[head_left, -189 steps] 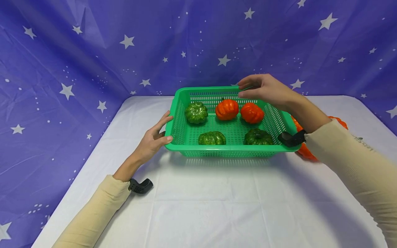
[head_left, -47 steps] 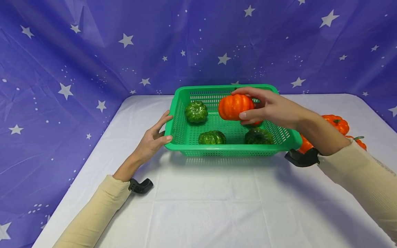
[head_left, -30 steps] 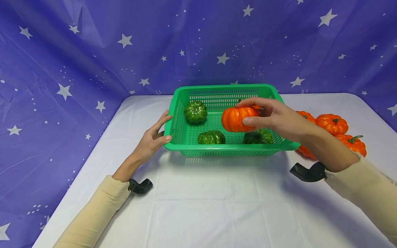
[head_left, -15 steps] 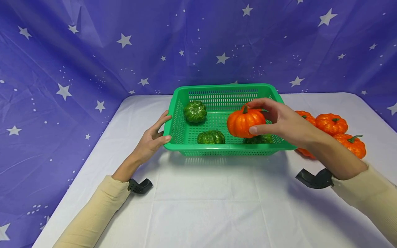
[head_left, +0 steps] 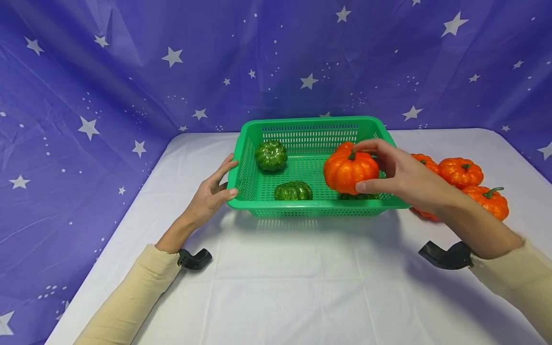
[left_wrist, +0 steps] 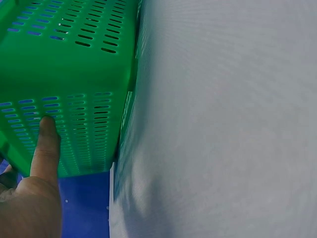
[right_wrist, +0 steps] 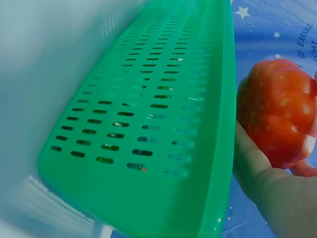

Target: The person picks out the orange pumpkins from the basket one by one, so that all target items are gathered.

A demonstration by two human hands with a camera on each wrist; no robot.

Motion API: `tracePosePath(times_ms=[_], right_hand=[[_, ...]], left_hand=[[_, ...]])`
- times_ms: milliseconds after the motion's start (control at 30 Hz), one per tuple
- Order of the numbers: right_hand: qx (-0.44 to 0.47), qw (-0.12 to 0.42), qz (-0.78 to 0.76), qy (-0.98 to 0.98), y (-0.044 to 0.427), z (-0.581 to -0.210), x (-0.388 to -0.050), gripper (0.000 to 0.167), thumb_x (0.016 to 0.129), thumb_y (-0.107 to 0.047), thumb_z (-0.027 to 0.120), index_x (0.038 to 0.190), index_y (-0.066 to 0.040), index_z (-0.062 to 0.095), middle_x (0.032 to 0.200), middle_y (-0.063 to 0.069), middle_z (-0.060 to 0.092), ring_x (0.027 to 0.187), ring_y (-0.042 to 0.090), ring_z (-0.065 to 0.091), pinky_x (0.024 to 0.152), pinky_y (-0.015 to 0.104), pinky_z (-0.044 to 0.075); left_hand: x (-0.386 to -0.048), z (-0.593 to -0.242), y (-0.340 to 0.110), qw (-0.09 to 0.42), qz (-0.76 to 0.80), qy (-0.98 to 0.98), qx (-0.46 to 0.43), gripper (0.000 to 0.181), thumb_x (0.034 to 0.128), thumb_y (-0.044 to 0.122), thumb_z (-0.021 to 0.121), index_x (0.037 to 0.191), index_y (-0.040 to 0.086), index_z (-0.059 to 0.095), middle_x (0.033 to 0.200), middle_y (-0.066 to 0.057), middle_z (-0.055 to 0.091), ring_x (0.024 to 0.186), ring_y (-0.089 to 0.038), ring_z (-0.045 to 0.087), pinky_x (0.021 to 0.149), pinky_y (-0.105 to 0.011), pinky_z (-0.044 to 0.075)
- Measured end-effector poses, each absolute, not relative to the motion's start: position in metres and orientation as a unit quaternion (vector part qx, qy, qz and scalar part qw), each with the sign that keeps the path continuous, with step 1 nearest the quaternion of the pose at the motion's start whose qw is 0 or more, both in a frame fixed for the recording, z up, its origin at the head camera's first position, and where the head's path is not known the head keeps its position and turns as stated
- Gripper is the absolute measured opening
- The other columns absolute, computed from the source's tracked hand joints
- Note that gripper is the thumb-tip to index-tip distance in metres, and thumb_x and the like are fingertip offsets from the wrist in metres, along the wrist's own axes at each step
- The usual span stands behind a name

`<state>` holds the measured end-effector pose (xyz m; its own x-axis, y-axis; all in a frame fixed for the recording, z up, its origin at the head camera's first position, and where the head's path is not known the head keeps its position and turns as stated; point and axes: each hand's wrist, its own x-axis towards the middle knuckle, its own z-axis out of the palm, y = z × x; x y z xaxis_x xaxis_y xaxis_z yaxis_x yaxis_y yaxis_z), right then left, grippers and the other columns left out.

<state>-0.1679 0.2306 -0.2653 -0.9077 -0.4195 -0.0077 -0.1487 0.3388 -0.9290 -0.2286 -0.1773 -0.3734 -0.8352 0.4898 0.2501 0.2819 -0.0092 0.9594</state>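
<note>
In the head view, my right hand (head_left: 401, 175) holds an orange toy pumpkin (head_left: 350, 173), stem up, above the right half of a green plastic basket (head_left: 310, 204). The right wrist view shows this pumpkin (right_wrist: 277, 111) between thumb and fingers, beyond the basket's rim. Behind it, another orange pumpkin (head_left: 346, 146) is mostly hidden. Two green pumpkins sit in the basket, one at the back left (head_left: 271, 155) and one at the front (head_left: 293, 190). A third green one (head_left: 358, 196) is largely covered. My left hand (head_left: 209, 194) holds the basket's left rim; one finger (left_wrist: 47, 144) touches its slotted wall.
Several orange pumpkins (head_left: 460, 172) lie on the white tablecloth (head_left: 284, 278), right of the basket; my right forearm partly hides some. A purple curtain with white stars (head_left: 276, 57) hangs behind the table. Each wrist wears a black mount (head_left: 196, 259).
Six seconds ago my right hand was empty above the basket. It has taken the orange pumpkin from the back middle and moved it right and nearer. My left hand has stayed at the rim.
</note>
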Motion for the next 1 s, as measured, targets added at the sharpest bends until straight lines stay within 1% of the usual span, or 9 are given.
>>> tracePosePath(times_ms=[233,367,400,500,600,633,700,800,1000], right_hand=[[-0.173,0.107,-0.528,0.825,0.244,-0.267,-0.161,0.064,0.09,-0.013,0.072,0.144,-0.019,0.039,0.139,0.004,0.046,0.125,0.021,0.045,0.092,0.024,0.049],[-0.196,0.11,-0.515,0.828,0.255,-0.269,-0.156,0.073,0.089,-0.008,0.07,0.151,-0.023,0.034,0.145,0.002,0.041,0.126,0.019,0.044,0.09,0.024,0.05],[-0.2,0.114,-0.512,0.827,0.258,-0.269,-0.155,0.074,0.089,-0.007,0.07,0.152,-0.023,0.034,0.145,0.002,0.04,0.123,0.019,0.046,0.081,0.025,0.054],[-0.21,0.128,-0.51,0.824,0.266,-0.27,-0.149,0.075,0.09,-0.003,0.068,0.153,-0.023,0.034,0.141,0.006,0.04,0.092,0.02,0.06,0.052,0.032,0.053],[-0.217,0.129,-0.508,0.823,0.273,-0.271,-0.142,0.074,0.089,0.0,0.068,0.152,-0.021,0.035,0.138,0.008,0.036,0.084,0.022,0.06,0.041,0.036,0.046],[-0.221,0.126,-0.507,0.823,0.275,-0.271,-0.141,0.074,0.089,0.002,0.068,0.152,-0.021,0.035,0.138,0.008,0.036,0.085,0.023,0.06,0.047,0.035,0.05],[-0.226,0.114,-0.502,0.827,0.278,-0.272,-0.137,0.073,0.087,0.003,0.069,0.149,-0.019,0.038,0.138,0.007,0.036,0.106,0.024,0.057,0.062,0.034,0.056],[-0.239,0.102,-0.503,0.824,0.284,-0.273,-0.134,0.07,0.084,0.007,0.069,0.145,-0.015,0.041,0.137,0.009,0.04,0.115,0.025,0.054,0.081,0.033,0.056],[-0.241,0.082,-0.515,0.818,0.302,-0.279,-0.127,0.075,0.081,0.016,0.066,0.147,-0.007,0.038,0.15,0.012,0.029,0.119,0.017,0.054,0.082,0.029,0.055]], left_hand=[[-0.229,-0.374,-0.177,0.082,0.656,0.697,0.277,0.073,0.0942,0.015,0.057,0.158,0.01,0.023,0.164,0.009,0.004,0.145,-0.04,0.019,0.104,-0.034,0.04],[-0.23,-0.374,-0.177,0.086,0.66,0.692,0.28,0.072,0.0952,0.015,0.057,0.158,0.01,0.022,0.165,0.009,0.003,0.144,-0.041,0.019,0.107,-0.042,0.037],[-0.23,-0.375,-0.177,0.087,0.66,0.691,0.281,0.072,0.0955,0.016,0.057,0.158,0.01,0.021,0.165,0.009,0.003,0.145,-0.041,0.018,0.108,-0.045,0.035],[-0.23,-0.375,-0.177,0.087,0.659,0.692,0.282,0.072,0.0961,0.017,0.057,0.158,0.01,0.021,0.165,0.009,0.002,0.145,-0.041,0.017,0.109,-0.053,0.031],[-0.23,-0.374,-0.177,0.088,0.659,0.692,0.282,0.072,0.0961,0.017,0.057,0.158,0.01,0.021,0.165,0.009,0.002,0.144,-0.042,0.018,0.108,-0.055,0.031],[-0.23,-0.374,-0.177,0.088,0.659,0.692,0.281,0.072,0.096,0.017,0.057,0.158,0.011,0.021,0.164,0.01,0.003,0.144,-0.043,0.019,0.108,-0.055,0.032],[-0.23,-0.374,-0.177,0.088,0.658,0.693,0.281,0.072,0.0962,0.018,0.057,0.158,0.011,0.021,0.164,0.01,0.003,0.144,-0.043,0.02,0.107,-0.053,0.033],[-0.23,-0.375,-0.178,0.088,0.658,0.693,0.281,0.072,0.0963,0.018,0.058,0.158,0.011,0.022,0.164,0.01,0.003,0.143,-0.044,0.02,0.108,-0.053,0.033],[-0.229,-0.374,-0.177,0.088,0.659,0.693,0.277,0.072,0.0955,0.016,0.057,0.158,0.012,0.022,0.164,0.011,0.003,0.143,-0.044,0.02,0.108,-0.058,0.031]])
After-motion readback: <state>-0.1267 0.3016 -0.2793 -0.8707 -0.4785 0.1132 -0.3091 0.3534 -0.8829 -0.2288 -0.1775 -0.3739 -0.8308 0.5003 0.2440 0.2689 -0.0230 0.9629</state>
